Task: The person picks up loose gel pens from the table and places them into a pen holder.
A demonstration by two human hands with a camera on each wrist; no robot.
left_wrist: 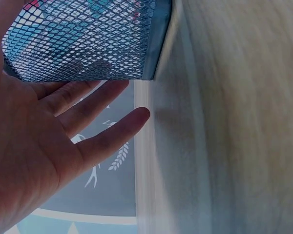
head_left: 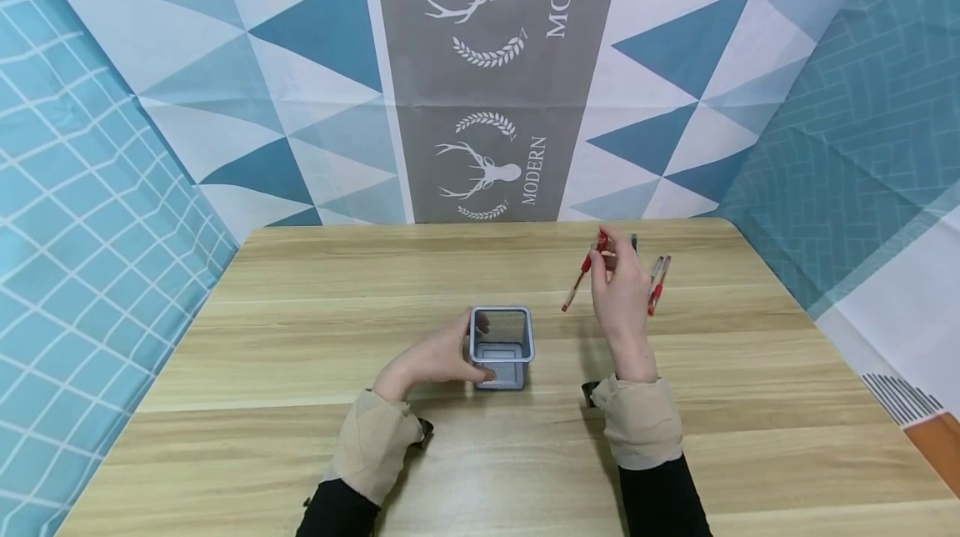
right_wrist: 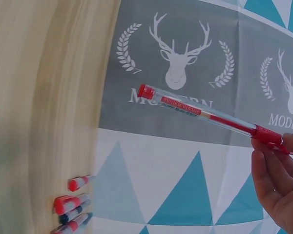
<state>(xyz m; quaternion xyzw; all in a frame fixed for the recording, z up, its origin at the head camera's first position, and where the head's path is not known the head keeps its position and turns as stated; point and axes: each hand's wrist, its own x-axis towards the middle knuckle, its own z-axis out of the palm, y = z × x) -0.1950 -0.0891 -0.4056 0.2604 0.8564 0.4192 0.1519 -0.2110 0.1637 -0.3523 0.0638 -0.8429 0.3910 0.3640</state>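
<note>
Mesh holder (head_left: 517, 375) upright, on or just over wooden table (head_left: 300, 303); its inner walls and bottom visible through opening. Left hand (head_left: 437, 354) grips holder from left, thumb at near wall, fingers at far wall. Red pen (right_wrist: 210, 116) outside holder, in air: right hand (head_left: 621, 280) pinches red end, free end toward holder. More pens (head_left: 657, 291) lie beside right hand.

The head view is bright and even, with soft shadow beside the right sleeve (head_left: 645, 424) and a pale sheen on the counter (head_left: 498, 458). Both wrist views look dimmer; in the left, the fingers (left_wrist: 112, 138) are shaded and the counter's grain blurs.
</note>
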